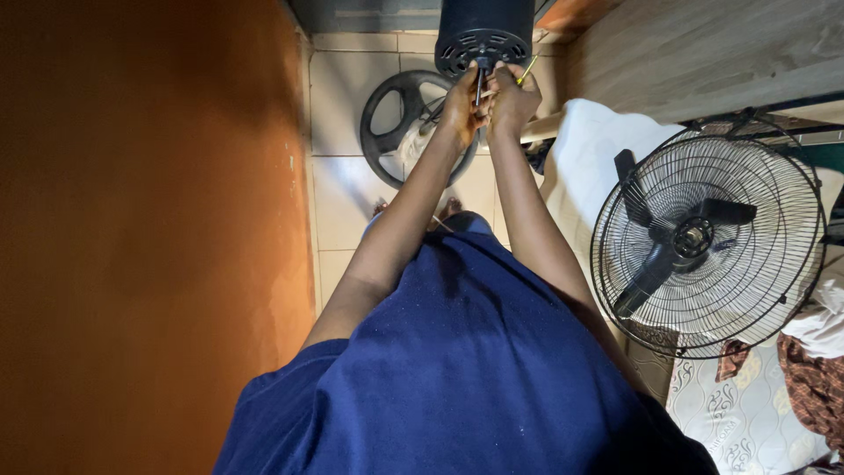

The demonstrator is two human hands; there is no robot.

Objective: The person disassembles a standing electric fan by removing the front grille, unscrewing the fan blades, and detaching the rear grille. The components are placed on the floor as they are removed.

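Fan motor housing (483, 35) gripped at its shaft by both hands (488, 97).

Dark blue top, short sleeves.
Both arms bare from the upper arm down, no gloves on either hand (463, 101).

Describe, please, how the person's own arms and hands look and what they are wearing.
Both arms are bare from just above the elbow down. The left hand and right hand wear no gloves, and no rings or watch show. Short sleeves of a dark blue garment cover the upper arms.
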